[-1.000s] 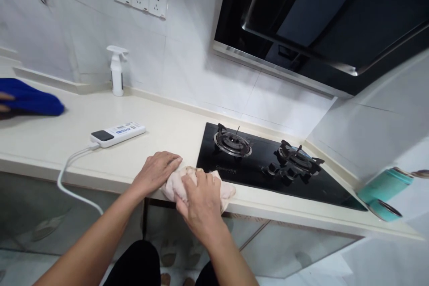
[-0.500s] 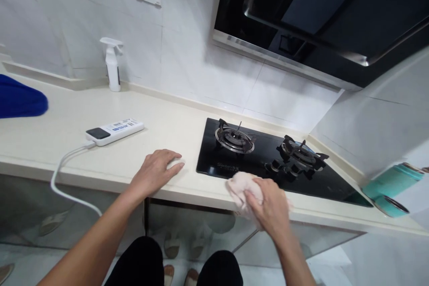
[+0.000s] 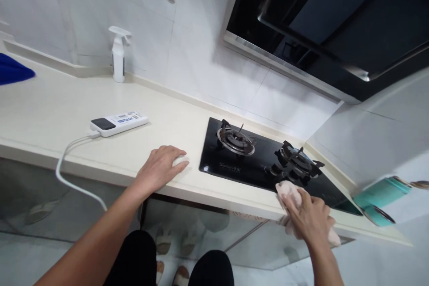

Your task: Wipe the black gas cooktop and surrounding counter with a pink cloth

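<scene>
My right hand point(image 3: 310, 216) presses a pale, stained cloth point(image 3: 288, 193) onto the front edge of the cream countertop point(image 3: 67, 107), just in front of the right burner point(image 3: 296, 157) of the black glass gas hob point(image 3: 254, 165). Its fingers are curled over the cloth. My left hand point(image 3: 161, 167) lies palm down on the counter left of the hob, fingers together and flat, holding nothing.
A white power strip point(image 3: 119, 123) with its cable lies on the counter at left. A white spray bottle point(image 3: 118, 56) stands by the tiled wall. A blue cloth point(image 3: 11, 71) shows at far left. Teal canisters point(image 3: 378, 196) sit at right. A black range hood point(image 3: 335, 22) hangs above.
My right hand has slid the cloth rightward along the counter's front edge, from beside my left hand to below the right burner. The left hand has stayed put.
</scene>
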Tool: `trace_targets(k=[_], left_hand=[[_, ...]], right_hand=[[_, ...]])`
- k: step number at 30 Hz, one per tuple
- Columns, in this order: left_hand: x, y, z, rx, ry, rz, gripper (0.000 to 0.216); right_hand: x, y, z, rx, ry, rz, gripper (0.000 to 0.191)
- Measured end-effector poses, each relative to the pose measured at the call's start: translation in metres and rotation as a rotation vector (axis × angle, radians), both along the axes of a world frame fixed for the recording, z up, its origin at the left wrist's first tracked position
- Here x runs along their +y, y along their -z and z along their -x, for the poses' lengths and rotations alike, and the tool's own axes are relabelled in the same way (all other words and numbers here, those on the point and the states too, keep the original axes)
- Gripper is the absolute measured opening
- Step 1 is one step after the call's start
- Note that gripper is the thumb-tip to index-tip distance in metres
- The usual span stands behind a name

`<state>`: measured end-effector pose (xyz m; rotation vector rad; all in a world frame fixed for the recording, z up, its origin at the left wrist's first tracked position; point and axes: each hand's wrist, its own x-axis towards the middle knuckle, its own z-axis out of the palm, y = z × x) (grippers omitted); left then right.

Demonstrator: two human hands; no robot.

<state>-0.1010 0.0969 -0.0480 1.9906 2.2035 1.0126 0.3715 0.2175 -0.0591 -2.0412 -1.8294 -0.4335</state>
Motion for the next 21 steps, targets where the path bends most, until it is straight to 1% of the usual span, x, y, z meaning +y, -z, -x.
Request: trace_targets(k=[2, 3, 5, 7, 9, 13, 15, 17, 18, 19, 21], left_hand=[[0.001, 0.001, 0.0, 0.003, 0.002, 0.004, 0.045], [0.001, 0.002, 0.001, 0.004, 0.005, 0.005, 0.045], [0.002, 0.003, 0.001, 0.009, 0.011, 0.004, 0.046], [0.003, 0.003, 0.002, 0.014, 0.013, 0.003, 0.046], [0.003, 0.004, 0.002, 0.018, 0.012, 0.004, 0.047], [0.003, 0.004, 0.002, 0.026, 0.009, 0.005, 0.046], [0.003, 0.004, 0.002, 0.027, 0.012, -0.002, 0.045], [0.003, 0.003, 0.002, 0.025, 0.013, -0.009, 0.044], [0.002, 0.003, 0.001, 0.022, 0.01, -0.011, 0.044], [0.002, 0.002, 0.001, 0.016, 0.007, -0.01, 0.043], [0.001, 0.001, 0.0, 0.001, 0.001, -0.012, 0.042]], right_hand=[[-0.001, -0.004, 0.008, -0.034, -0.044, 0.013, 0.079], [-0.001, -0.007, 0.012, -0.042, -0.089, 0.019, 0.076], [-0.002, -0.012, 0.023, -0.044, -0.218, 0.016, 0.066], [-0.006, -0.015, 0.041, -0.043, -0.352, -0.004, 0.055], [-0.016, -0.015, 0.069, -0.032, -0.47, -0.03, 0.049], [-0.043, -0.013, 0.136, 0.027, -0.667, -0.067, 0.04], [-0.055, -0.016, 0.164, 0.135, -0.798, -0.056, 0.036], [-0.062, -0.021, 0.184, 0.324, -0.941, 0.002, 0.033], [-0.063, -0.024, 0.191, 0.444, -0.985, 0.048, 0.032], [-0.062, -0.027, 0.196, 0.581, -1.003, 0.097, 0.031], [-0.055, -0.033, 0.201, 0.911, -0.976, 0.17, 0.035]])
